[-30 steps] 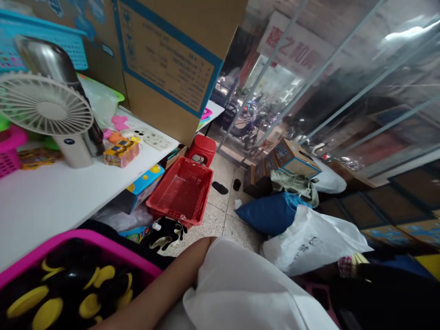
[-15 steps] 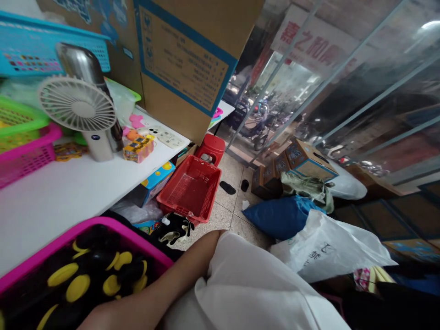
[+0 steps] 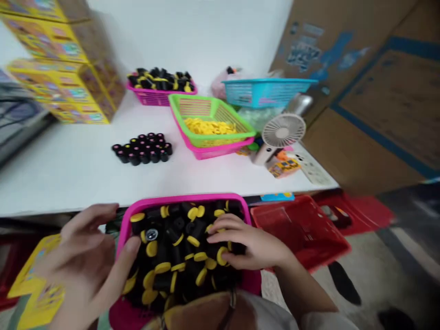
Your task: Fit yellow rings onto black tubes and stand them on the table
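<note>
A pink basket [image 3: 185, 198] full of small black cylinders with yellow end caps [image 3: 192, 240] sits in front of me, against the table's front edge. My left hand [image 3: 85, 261], smeared by motion, hovers by the basket's left rim with thumb and fingers apart and nothing seen between them. My right hand [image 3: 245, 243] reaches in from the right, its fingers spread and slightly bent over the capped cylinders. Its fingertips appear to touch them, but I see none gripped. One cylinder near the left rim shows a shiny round end [image 3: 151, 234].
On the white table [image 3: 85, 174] stand black cylinders in rows [image 3: 142, 149], a green basket of yellow caps [image 3: 213, 130], another pink basket [image 3: 161, 94], a blue basket [image 3: 268, 91] and a fan [image 3: 282, 132]. Yellow boxes [image 3: 65, 91] are stacked left. A red crate [image 3: 302, 233] sits right.
My view has swung left from the window side to the table and the basket. Both hands now show; before, only one forearm over the basket was in view.
</note>
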The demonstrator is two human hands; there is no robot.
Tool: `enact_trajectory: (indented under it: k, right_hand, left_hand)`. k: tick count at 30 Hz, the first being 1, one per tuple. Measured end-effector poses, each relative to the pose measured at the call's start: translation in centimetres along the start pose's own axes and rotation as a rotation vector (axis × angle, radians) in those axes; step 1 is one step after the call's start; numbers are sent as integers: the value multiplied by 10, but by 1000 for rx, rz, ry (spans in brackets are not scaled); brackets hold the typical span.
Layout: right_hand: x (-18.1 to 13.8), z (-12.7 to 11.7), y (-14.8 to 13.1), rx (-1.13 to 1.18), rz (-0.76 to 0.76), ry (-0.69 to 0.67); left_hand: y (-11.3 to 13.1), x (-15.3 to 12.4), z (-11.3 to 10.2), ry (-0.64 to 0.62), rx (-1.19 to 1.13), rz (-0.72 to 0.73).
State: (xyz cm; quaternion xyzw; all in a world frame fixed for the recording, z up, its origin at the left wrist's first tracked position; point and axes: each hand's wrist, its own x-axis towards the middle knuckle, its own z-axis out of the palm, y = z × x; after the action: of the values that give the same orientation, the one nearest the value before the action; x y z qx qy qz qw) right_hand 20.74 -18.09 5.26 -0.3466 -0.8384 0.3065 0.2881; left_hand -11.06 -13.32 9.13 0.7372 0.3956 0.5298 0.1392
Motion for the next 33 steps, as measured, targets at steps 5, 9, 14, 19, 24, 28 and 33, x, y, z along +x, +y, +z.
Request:
enact_trajectory:
  k: [5, 9, 14, 19, 24, 28, 33]
  right_hand:
    - [32, -36, -15, -100, -123, -29]
    - [86, -81, -16, -147, -198, 219]
    - [203, -133, 26, -454, 323, 266]
    - [267, -145, 70, -454, 577, -160]
    - [271, -145, 87, -500, 602, -273]
    - [267, -147, 92, -512, 576, -282]
    - [255, -146, 93, -534, 553, -262]
  left_hand:
    - [-59, 37, -11, 41, 198, 3]
    - [-135, 72, -5, -42, 240, -379]
    - [-203, 109, 8, -178, 25, -521]
    - [-222, 135, 12, -279, -107, -530]
    - [-226, 145, 15, -349, -197, -484]
    - [-222, 139, 16, -369, -219, -449]
    - [-210, 116, 13, -395, -225, -429]
